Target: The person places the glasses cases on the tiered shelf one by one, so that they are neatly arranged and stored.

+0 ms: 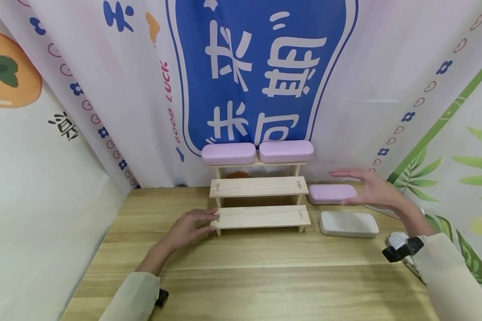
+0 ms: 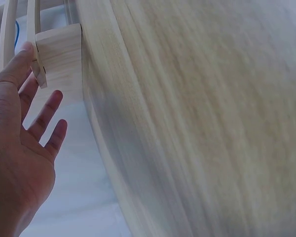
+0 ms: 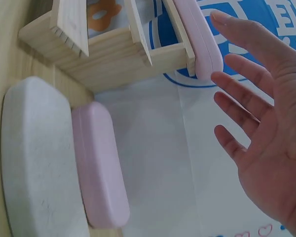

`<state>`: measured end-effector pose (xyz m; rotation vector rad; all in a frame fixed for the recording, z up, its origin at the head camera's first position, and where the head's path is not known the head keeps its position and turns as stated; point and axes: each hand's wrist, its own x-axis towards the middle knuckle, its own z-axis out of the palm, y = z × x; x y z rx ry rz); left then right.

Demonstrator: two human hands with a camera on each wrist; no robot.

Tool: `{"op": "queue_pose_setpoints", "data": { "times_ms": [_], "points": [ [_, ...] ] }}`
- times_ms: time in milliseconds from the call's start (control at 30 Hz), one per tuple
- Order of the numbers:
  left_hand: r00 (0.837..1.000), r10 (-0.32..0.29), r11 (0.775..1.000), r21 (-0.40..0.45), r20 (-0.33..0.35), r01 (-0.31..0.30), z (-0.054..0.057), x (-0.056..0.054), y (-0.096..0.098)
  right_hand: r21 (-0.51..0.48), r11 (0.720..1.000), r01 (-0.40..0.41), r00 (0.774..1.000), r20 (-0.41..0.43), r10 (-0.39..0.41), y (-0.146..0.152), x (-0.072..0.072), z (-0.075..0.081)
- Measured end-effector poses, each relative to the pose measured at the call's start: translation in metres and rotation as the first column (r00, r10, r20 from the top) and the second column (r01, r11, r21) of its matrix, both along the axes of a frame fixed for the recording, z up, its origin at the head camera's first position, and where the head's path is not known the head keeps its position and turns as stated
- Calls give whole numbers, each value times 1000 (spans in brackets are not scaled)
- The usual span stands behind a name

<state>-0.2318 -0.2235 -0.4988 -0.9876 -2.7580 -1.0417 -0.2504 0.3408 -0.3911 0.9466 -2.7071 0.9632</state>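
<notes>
A three-step wooden stand (image 1: pixel 261 217) stands on the table against the curtain. My left hand (image 1: pixel 190 228) is at the left end of its lowest step, thumb and forefinger pinching the board's end in the left wrist view. Two pink glasses cases (image 1: pixel 229 153) lie side by side on the top step. My right hand (image 1: pixel 371 189), fingers spread and holding nothing, hovers right of the stand. Near its thumb a third pink glasses case (image 1: pixel 330 194) lies on the table. A white glasses case (image 1: pixel 348 224) lies in front of that one.
The wooden table (image 1: pixel 265 276) runs up to a printed curtain (image 1: pixel 333 116) behind the stand. White cloth (image 1: pixel 36 200) hangs at the left, and leaf-printed cloth (image 1: pixel 466 187) at the right. A flat pale object (image 1: pixel 385 210) lies partly hidden behind the right wrist.
</notes>
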Motion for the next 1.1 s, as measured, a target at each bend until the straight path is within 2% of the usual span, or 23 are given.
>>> {"op": "queue_pose_setpoints", "data": {
  "times_ms": [167,233,400,500,633,733,1100],
  "points": [
    [1000,10,1000,-7,1,-10,1,-1,0,57,997,61,998,23,-62,12,14,-4],
    [1000,13,1000,-7,5,-13,0,-1,0,83,995,64,998,4,-64,17,19,-7],
    [1000,14,1000,-9,12,-14,-1,-1,-1,34,999,-17,998,-64,19,31,27,-18],
    [1000,13,1000,-6,7,-13,-2,-1,-1,-17,999,-32,999,-23,32,38,34,-24],
    [1000,10,1000,-5,-9,-10,-2,-1,0,-27,999,21,998,65,-19,48,46,-29],
    [1000,8,1000,-5,-10,-8,-2,0,0,-14,998,58,995,86,-56,55,55,-32],
    [1000,0,1000,3,-18,0,1,0,0,97,985,142,988,53,-147,83,82,-45]
  ]
}}
